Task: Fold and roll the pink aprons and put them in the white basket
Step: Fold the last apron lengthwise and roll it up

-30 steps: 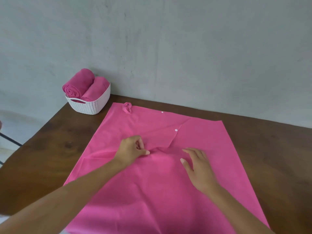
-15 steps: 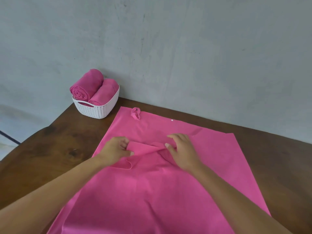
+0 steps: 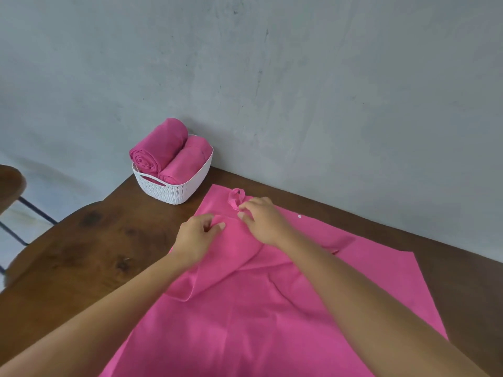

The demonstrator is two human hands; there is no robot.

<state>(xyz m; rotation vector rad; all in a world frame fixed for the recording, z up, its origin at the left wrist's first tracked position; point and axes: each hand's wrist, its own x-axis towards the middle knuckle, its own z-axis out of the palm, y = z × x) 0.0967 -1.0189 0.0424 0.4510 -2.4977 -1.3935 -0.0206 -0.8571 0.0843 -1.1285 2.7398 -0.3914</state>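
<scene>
A pink apron (image 3: 272, 317) lies spread on the brown wooden table (image 3: 81, 254). My left hand (image 3: 196, 235) pinches a raised fold of it near the far left part. My right hand (image 3: 264, 219) pinches the cloth just beyond, close to the apron's small loop (image 3: 236, 195) at the far edge. The fold between my hands is lifted and bunched. At the table's far left corner stands the white basket (image 3: 174, 190), holding two rolled pink aprons (image 3: 160, 148).
A grey wall (image 3: 299, 91) runs right behind the table's far edge. A wooden stool with dark metal legs (image 3: 11, 186) stands off the table's left side. Bare wood shows left of the apron and at the far right.
Both hands have carried the pinched fold from the apron's middle toward the far edge near the loop. The view has shifted, so the basket sits more to the centre.
</scene>
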